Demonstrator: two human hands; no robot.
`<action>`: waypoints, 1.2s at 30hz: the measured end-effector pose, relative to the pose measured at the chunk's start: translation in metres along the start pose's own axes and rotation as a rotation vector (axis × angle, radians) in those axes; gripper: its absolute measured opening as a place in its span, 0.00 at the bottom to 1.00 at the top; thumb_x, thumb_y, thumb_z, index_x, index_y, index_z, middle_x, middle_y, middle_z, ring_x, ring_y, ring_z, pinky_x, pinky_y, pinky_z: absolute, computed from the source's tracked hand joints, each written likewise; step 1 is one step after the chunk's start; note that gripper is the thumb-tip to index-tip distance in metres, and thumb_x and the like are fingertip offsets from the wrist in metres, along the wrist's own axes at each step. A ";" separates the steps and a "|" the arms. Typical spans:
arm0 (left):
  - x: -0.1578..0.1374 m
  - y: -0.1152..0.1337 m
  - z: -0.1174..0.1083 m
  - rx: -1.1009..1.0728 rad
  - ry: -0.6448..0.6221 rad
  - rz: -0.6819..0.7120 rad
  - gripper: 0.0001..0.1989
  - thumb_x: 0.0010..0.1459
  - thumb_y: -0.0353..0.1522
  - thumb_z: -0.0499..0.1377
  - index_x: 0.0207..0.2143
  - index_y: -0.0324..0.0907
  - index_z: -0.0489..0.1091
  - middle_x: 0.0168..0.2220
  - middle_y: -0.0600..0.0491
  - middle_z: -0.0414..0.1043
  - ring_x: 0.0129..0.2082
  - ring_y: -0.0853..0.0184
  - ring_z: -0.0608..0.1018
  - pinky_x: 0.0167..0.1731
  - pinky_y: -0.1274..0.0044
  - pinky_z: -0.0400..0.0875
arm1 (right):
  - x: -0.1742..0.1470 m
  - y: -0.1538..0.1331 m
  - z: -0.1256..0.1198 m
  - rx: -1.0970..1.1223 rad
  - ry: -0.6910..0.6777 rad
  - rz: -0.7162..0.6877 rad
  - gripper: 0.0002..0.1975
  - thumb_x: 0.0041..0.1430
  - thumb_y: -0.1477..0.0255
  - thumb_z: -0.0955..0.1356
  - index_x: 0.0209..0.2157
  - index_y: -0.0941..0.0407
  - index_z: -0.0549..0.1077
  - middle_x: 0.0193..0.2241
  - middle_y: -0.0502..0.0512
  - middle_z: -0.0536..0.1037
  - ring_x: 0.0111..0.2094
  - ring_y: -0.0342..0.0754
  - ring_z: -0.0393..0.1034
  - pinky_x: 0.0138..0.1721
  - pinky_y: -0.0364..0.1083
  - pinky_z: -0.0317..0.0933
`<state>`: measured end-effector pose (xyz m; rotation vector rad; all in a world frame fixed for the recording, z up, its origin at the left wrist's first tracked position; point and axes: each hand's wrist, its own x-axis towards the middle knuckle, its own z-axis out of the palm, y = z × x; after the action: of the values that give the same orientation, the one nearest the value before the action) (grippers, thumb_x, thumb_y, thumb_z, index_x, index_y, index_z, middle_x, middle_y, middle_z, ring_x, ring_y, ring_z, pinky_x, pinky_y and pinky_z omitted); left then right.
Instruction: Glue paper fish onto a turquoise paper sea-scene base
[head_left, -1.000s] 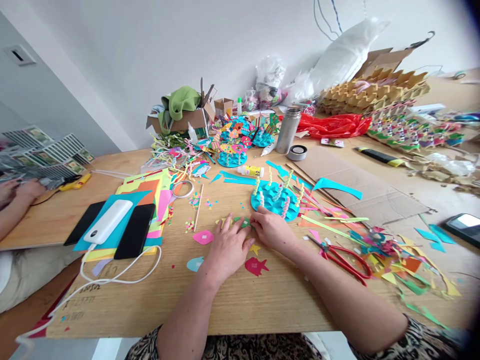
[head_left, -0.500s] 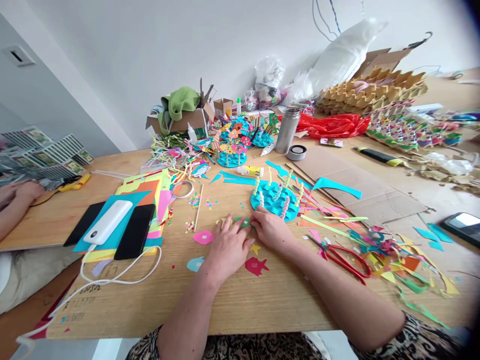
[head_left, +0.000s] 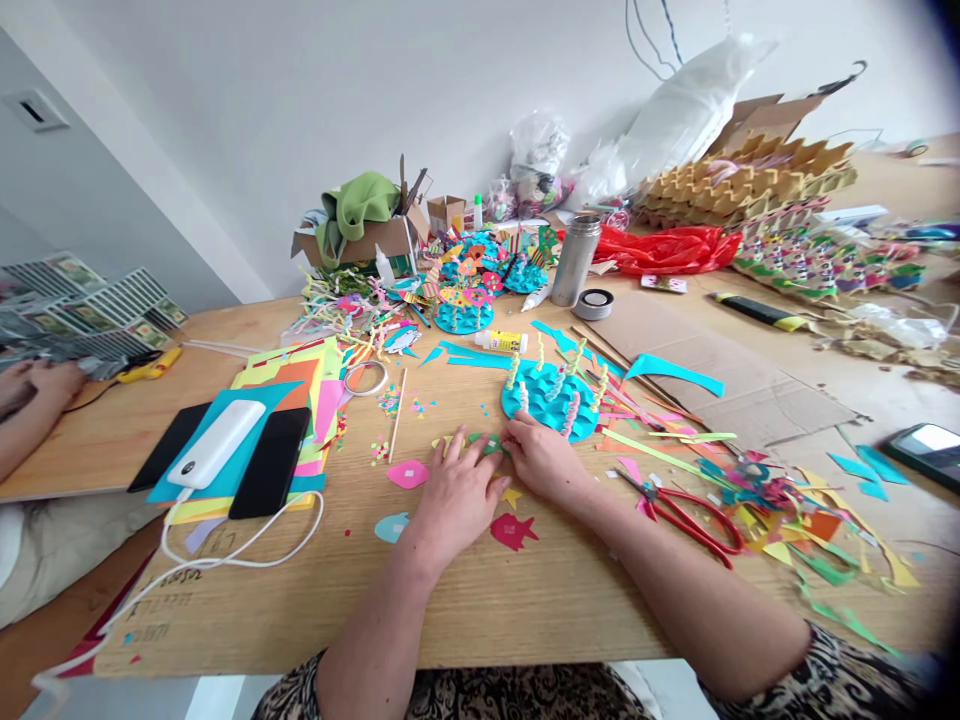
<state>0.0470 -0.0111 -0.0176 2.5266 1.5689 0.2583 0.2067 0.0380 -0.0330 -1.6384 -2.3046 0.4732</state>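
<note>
My left hand [head_left: 461,490] lies palm down with fingers spread on the tabletop, its fingertips over a green paper cutout [head_left: 484,443] and a yellow one [head_left: 442,443]. My right hand [head_left: 546,458] is closed, its curled fingers pinching the right end of the green cutout; the fingertips are partly hidden. Close around are a pink paper fish [head_left: 407,475], a light blue fish [head_left: 390,528], a red fish [head_left: 514,532] and a yellow star [head_left: 511,498]. White squares show on several cutouts. Just beyond my right hand stands a blue scalloped base [head_left: 551,395] with twisted paper stalks.
Red-handled scissors [head_left: 697,520] and paper scraps [head_left: 787,510] lie right. A glue bottle [head_left: 501,342] and steel flask [head_left: 576,262] are farther back. At left, a power bank [head_left: 217,440] and phone [head_left: 271,465] rest on coloured paper. Another person's hands [head_left: 45,385] show far left.
</note>
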 end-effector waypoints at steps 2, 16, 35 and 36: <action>0.000 0.000 0.001 -0.001 0.006 0.004 0.19 0.67 0.40 0.47 0.54 0.46 0.67 0.60 0.49 0.65 0.64 0.53 0.58 0.61 0.54 0.54 | 0.000 -0.001 0.000 -0.007 -0.004 0.004 0.10 0.63 0.76 0.60 0.34 0.57 0.72 0.38 0.56 0.74 0.35 0.44 0.70 0.33 0.41 0.54; 0.000 0.000 0.000 0.007 -0.002 -0.004 0.19 0.67 0.41 0.46 0.54 0.46 0.67 0.61 0.50 0.64 0.65 0.52 0.57 0.61 0.55 0.54 | 0.001 0.000 -0.002 0.027 -0.002 -0.013 0.10 0.63 0.76 0.60 0.32 0.58 0.72 0.37 0.57 0.74 0.34 0.44 0.69 0.33 0.41 0.54; -0.001 0.001 0.000 0.016 0.000 -0.001 0.19 0.67 0.40 0.47 0.53 0.45 0.67 0.61 0.50 0.63 0.65 0.51 0.57 0.61 0.54 0.55 | -0.001 -0.002 -0.006 -0.052 -0.016 -0.046 0.11 0.61 0.76 0.60 0.32 0.58 0.74 0.36 0.57 0.75 0.32 0.44 0.69 0.31 0.42 0.52; 0.000 0.001 0.000 0.015 0.000 -0.002 0.19 0.67 0.40 0.47 0.53 0.45 0.67 0.61 0.50 0.63 0.65 0.51 0.57 0.61 0.54 0.55 | -0.001 -0.002 -0.006 -0.057 -0.013 -0.049 0.11 0.61 0.76 0.60 0.32 0.58 0.74 0.35 0.57 0.74 0.32 0.44 0.69 0.30 0.42 0.52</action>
<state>0.0475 -0.0119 -0.0176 2.5366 1.5791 0.2474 0.2075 0.0374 -0.0265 -1.6052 -2.3819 0.4126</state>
